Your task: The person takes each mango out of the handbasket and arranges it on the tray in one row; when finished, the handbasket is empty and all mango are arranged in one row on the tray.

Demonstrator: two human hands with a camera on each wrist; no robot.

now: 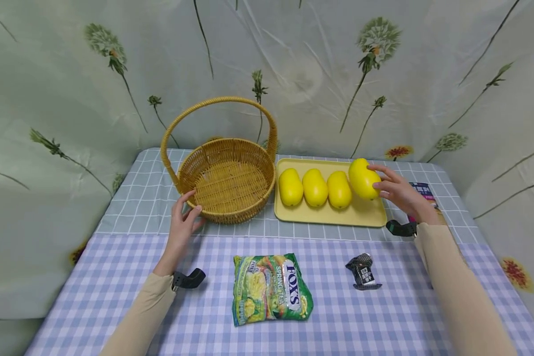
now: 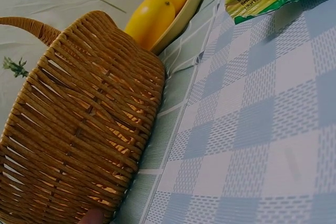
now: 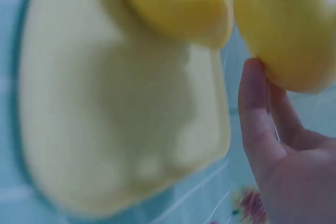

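My right hand (image 1: 401, 194) holds a yellow mango (image 1: 362, 179) by its right side, between thumb and fingers, raised above the right part of the yellow tray (image 1: 329, 217). In the right wrist view this mango (image 3: 294, 40) shows a green stem dot, and a shadow falls on the tray below. Three more mangoes (image 1: 315, 188) lie side by side on the tray. At the left, my left hand (image 1: 182, 222) grips the near-left rim of a wicker basket (image 1: 236, 216) with a tall arched handle. The basket's inside is bare; one fingertip (image 2: 92, 216) shows against its wall.
A green FOX'S candy bag (image 1: 271, 289) lies on the checked cloth in front. To its right is a small black packet (image 1: 363, 272). Some printed packaging (image 1: 422, 190) lies partly hidden under my right forearm. A floral curtain (image 1: 293, 74) hangs behind the table.
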